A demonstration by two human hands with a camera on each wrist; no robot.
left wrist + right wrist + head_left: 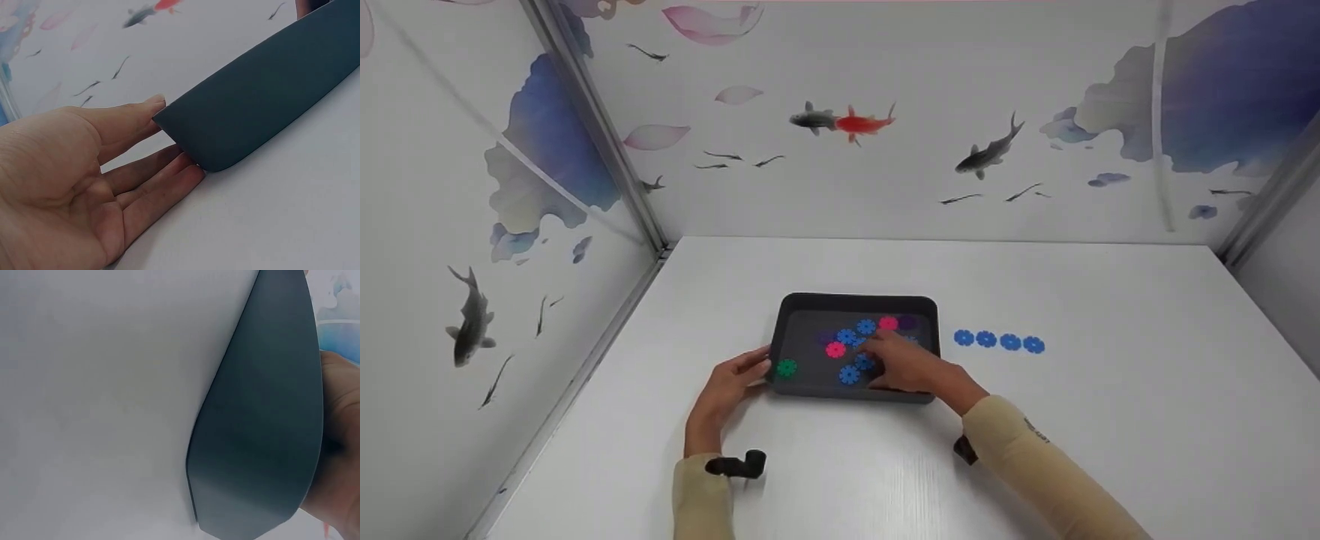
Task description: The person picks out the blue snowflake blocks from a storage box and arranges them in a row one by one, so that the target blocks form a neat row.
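Observation:
A dark grey tray (810, 391) holds several flower-shaped plastic discs, among them blue (849, 374), pink (835, 350), purple (907, 322) and one green disc (786, 367). My left hand (733, 386) is at the tray's left side; in the left wrist view its fairly straight thumb and fingers (163, 194) touch the outer corner. Inside the tray, my right hand (907, 364) reaches down among the blue discs, thumb and index finger spread apart. In the right wrist view the tray wall (259, 410) hides the fingers of that hand.
Several blue flower discs (986, 340) lie in a row on the white table (870, 457), right of the tray. Printed panels with fish (866, 124) stand behind and at the left. A small black device (739, 465) is on the left wrist.

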